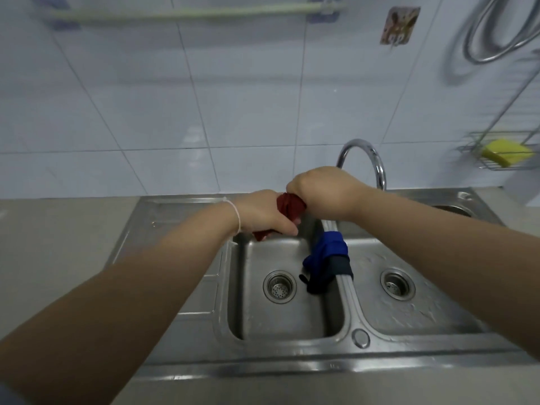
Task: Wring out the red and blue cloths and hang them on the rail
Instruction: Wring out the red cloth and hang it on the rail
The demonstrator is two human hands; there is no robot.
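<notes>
A red cloth [290,206] is bunched into a twisted roll between both hands, above the back of the left basin. My left hand [263,213] grips its lower end, where a red tip pokes out below the palm. My right hand [325,192] grips its upper end. The blue cloth [327,255] lies draped over the divider between the two basins, its dark end hanging into the left basin. The pale green rail [187,14] runs across the tiled wall at the top, with nothing hanging on it.
The steel double sink [292,361] has a drain in each basin. A curved tap [368,159] stands behind my right hand. A wire rack [467,147] with a yellow sponge [507,152] hangs at the right, under a coiled metal hose [496,33]. A wall hook [399,26] sits near the rail.
</notes>
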